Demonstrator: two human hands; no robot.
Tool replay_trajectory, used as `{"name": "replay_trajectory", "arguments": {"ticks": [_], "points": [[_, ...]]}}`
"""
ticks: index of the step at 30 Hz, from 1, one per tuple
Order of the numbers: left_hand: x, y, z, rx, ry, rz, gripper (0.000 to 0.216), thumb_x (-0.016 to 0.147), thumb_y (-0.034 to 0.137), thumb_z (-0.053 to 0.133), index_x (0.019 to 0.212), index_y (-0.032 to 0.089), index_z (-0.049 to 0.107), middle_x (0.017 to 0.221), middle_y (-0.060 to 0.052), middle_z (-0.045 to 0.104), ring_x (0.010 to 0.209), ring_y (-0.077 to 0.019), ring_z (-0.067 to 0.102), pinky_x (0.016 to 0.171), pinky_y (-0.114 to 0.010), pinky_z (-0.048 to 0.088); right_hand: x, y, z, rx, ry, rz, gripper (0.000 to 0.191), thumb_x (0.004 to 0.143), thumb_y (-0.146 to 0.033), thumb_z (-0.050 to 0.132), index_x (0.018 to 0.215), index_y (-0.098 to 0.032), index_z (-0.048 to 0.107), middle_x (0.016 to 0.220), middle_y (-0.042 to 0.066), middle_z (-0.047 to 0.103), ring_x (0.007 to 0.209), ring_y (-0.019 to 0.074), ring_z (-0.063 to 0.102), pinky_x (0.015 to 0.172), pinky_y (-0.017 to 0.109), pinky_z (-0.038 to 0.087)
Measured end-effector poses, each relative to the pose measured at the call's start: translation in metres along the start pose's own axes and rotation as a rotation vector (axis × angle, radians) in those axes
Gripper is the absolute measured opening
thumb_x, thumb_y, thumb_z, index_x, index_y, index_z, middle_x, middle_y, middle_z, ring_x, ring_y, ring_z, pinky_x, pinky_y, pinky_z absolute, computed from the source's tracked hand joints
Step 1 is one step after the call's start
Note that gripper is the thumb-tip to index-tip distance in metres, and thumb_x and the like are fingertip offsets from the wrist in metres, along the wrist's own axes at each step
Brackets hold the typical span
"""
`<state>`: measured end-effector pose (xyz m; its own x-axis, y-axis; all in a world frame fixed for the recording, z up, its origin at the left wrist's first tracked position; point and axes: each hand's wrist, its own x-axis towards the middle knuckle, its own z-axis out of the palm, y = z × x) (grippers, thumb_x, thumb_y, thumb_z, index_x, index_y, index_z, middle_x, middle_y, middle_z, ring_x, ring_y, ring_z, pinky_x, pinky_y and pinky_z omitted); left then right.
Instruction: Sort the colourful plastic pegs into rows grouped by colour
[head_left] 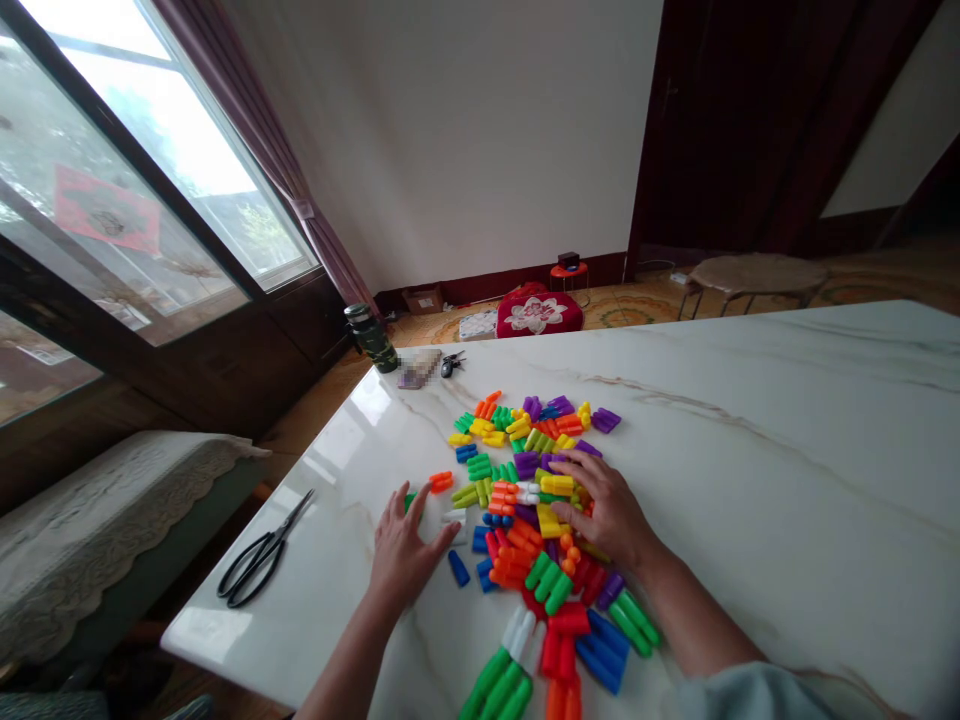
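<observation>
A heap of colourful plastic building blocks (510, 500) shaped like joined tubes lies on the white marbled table (750, 450). My left hand (405, 545) is at the heap's left side, fingers spread. A green block (410, 502) shows partly behind its fingers, with an orange block (441, 482) just beyond and a white block (456, 524) by the thumb. Over the heap's right side reaches my right hand (613, 508), thumb and fingers apart around a yellow block (556, 485); no firm grip on it shows. Nearer me are joined green-and-white blocks (502, 670).
Black-handled scissors (264, 550) lie left on the table. At the far left corner stand a camouflage bottle (371, 338), a blurred flat item (420, 369) and keys (451, 364). Beyond the table are a round stool (757, 275) and a red floral cushion (538, 312).
</observation>
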<state>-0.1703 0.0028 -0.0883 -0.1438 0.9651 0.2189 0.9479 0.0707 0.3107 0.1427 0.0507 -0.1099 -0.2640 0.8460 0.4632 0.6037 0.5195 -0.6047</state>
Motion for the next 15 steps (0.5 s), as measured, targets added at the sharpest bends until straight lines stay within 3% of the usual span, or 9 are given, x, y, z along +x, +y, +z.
{"name": "replay_trajectory", "arguments": {"ticks": [3,6,10,13,15], "points": [[-0.001,0.002,0.017,-0.147,0.019,0.066,0.047,0.080,0.044,0.065,0.124,0.028,0.062,0.132,-0.009,0.056,0.123,-0.0299,0.050,0.103,-0.051,0.042,-0.001,0.001,0.001,-0.001,0.005,0.003,0.046,0.079,-0.040,0.067,0.122,-0.024,0.063,0.132,0.010,0.056,0.121,0.0298,0.052,0.100,0.048,0.043],[0.009,0.021,0.031,-0.338,0.087,0.155,0.027,0.081,0.034,0.061,0.106,0.026,0.070,0.122,-0.008,0.061,0.114,-0.0256,0.056,0.099,-0.046,0.046,-0.001,0.002,0.002,0.002,-0.004,0.003,0.046,0.079,-0.037,0.067,0.123,-0.024,0.062,0.134,0.010,0.055,0.122,0.0293,0.051,0.101,0.048,0.043],[0.035,0.045,0.037,-0.557,0.118,0.121,0.020,0.082,0.024,0.053,0.090,0.022,0.071,0.107,-0.006,0.067,0.104,-0.0217,0.062,0.095,-0.041,0.049,-0.002,0.002,0.003,-0.004,-0.004,0.019,0.045,0.079,-0.037,0.067,0.122,-0.024,0.062,0.135,0.010,0.054,0.123,0.0302,0.051,0.101,0.048,0.042],[0.062,0.065,0.036,-0.724,0.121,0.042,0.019,0.081,0.026,0.053,0.091,0.019,0.068,0.099,-0.005,0.070,0.099,-0.0204,0.065,0.093,-0.038,0.051,-0.002,0.001,0.003,-0.013,-0.011,0.034,0.044,0.079,-0.038,0.066,0.121,-0.024,0.062,0.135,0.010,0.053,0.123,0.0305,0.050,0.101,0.049,0.042],[0.082,0.082,0.034,-0.763,0.035,0.083,0.024,0.083,0.032,0.055,0.099,0.019,0.067,0.096,-0.005,0.070,0.094,-0.0192,0.066,0.087,-0.036,0.054,-0.002,0.001,0.003,-0.015,-0.017,0.042,0.044,0.079,-0.039,0.066,0.121,-0.025,0.063,0.135,0.010,0.053,0.123,0.0306,0.050,0.101,0.049,0.042]]}}
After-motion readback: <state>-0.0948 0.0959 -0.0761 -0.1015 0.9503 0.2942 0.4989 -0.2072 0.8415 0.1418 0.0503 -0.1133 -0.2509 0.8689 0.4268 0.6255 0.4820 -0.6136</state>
